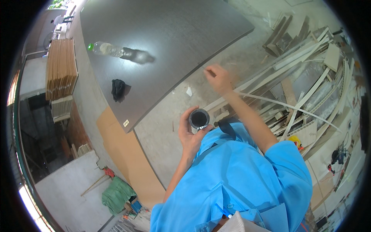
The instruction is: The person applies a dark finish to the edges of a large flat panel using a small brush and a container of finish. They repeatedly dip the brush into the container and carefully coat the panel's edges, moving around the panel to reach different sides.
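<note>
My left hand point(189, 133) is wrapped round a dark round container point(199, 118) with a grey rim, held in front of my chest. Its inside looks black, and what it contains does not show. Out to the right, my right hand point(219, 79) is raised just off the edge of a large dark grey board point(170, 42). Its fingers are curled in and a little blurred; whatever they may pinch is hidden. On the board lie a clear plastic bottle point(110, 49) with a green cap and a crumpled black cloth point(118, 90).
A heap of pale strips and offcuts point(301, 96) covers the floor at right, with a yellow tape measure point(295, 141) by my right sleeve. Stacked brown panels point(61, 69) stand at far left. Brown sheet material point(125, 150) and a green cloth bundle point(118, 195) lie lower left.
</note>
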`<state>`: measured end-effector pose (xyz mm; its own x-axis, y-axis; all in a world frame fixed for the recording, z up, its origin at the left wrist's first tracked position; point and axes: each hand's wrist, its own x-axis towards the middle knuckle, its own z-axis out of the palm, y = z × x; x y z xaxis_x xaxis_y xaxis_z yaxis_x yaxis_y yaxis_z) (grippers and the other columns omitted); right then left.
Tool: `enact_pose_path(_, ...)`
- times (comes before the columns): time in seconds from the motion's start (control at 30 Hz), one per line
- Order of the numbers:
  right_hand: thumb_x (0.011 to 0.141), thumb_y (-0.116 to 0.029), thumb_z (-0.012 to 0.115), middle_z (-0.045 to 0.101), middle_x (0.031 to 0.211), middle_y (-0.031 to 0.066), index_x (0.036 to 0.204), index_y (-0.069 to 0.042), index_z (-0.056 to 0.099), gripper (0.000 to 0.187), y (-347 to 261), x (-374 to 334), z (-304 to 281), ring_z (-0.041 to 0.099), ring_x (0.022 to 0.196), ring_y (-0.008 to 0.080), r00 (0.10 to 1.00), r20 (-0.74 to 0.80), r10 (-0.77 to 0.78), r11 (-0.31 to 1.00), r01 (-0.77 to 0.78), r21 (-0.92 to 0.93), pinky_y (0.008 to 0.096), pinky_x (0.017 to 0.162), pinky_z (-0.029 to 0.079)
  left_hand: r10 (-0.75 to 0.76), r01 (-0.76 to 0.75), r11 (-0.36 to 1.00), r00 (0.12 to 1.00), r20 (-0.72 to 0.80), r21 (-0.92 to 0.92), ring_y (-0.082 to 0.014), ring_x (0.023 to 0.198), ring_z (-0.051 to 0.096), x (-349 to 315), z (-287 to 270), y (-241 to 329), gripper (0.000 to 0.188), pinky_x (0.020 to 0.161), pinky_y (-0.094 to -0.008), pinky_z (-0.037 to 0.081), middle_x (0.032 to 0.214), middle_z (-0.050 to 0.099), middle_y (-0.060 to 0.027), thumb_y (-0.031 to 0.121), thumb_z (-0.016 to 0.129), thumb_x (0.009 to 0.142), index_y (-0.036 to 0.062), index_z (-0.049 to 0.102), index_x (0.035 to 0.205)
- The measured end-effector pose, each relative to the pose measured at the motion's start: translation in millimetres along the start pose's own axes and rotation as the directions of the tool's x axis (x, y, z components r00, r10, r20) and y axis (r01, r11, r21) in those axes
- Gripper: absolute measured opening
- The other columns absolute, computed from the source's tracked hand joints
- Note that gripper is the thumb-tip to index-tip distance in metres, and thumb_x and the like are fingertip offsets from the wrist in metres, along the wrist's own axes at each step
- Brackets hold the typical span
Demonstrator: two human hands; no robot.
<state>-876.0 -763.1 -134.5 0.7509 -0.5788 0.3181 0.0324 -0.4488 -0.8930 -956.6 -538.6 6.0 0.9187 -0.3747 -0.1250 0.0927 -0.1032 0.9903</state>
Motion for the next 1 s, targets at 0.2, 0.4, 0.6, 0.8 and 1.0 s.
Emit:
enact_pose_path(0.2,0.097,-0.015,0.076,0.074,0.098,0.0143,0.101,-0.005,0.074,0.011,2,-4,1,0.072,0.089,0.0362,0.987,-0.086,0.132,0.991,-0.133,-0.004,0.0442,0.077,0.056,0.021,-0.021,1.0,1.0,0.01,-0.001,-0.0174,0.124,0.063,2,-1,0,0.078,0.109,-0.035,0.052,0.142,0.063,-0.008,-0.004,0.092,0.077,0.0043,0.058,0.146)
enact_pose_path(0.4,0.098,-0.017,0.076,0.075,0.1,0.0142,0.102,-0.003,0.074,0.014,13,19,-19,0.072,0.091,0.0348,0.997,-0.068,0.045,0.998,-0.048,-0.032,0.0425,0.08,0.056,-0.005,0.005,1.0,1.0,0.029,-0.008,-0.0178,0.124,0.064,5,1,2,0.078,0.109,-0.0354,0.052,0.144,0.063,-0.0086,-0.003,0.093,0.077,0.0041,0.058,0.146)
enact_pose_path(0.6,0.098,-0.018,0.075,0.074,0.097,0.0152,0.103,-0.004,0.075,0.014,14,20,-26,0.072,0.09,0.037,0.999,-0.047,0.019,0.998,-0.022,-0.055,0.0446,0.079,0.056,0.006,-0.005,1.0,0.999,0.054,-0.013,-0.0183,0.126,0.063,10,6,2,0.078,0.11,-0.0355,0.052,0.146,0.062,-0.0091,-0.002,0.094,0.077,0.0042,0.058,0.146)
enact_pose_path(0.8,0.097,-0.016,0.077,0.075,0.097,0.0139,0.104,-0.005,0.075,0.014,20,28,-35,0.073,0.089,0.0348,0.991,-0.127,0.038,0.998,-0.044,-0.04,0.0437,0.076,0.057,0.029,-0.029,1.0,0.997,0.067,-0.001,-0.0186,0.127,0.063,12,8,0,0.078,0.11,-0.0358,0.052,0.146,0.061,-0.0094,0.001,0.096,0.078,0.0042,0.058,0.146)
enact_pose_path(1.0,0.096,-0.014,0.077,0.076,0.098,0.0137,0.103,-0.004,0.076,0.012,22,23,-33,0.074,0.089,0.0341,0.999,-0.039,-0.002,1.0,0.002,0.003,0.043,0.076,0.057,0.02,-0.02,1.0,0.997,0.076,0.004,-0.0185,0.127,0.063,13,10,-1,0.078,0.11,-0.0356,0.052,0.146,0.061,-0.0093,0.001,0.096,0.078,0.0047,0.057,0.146)
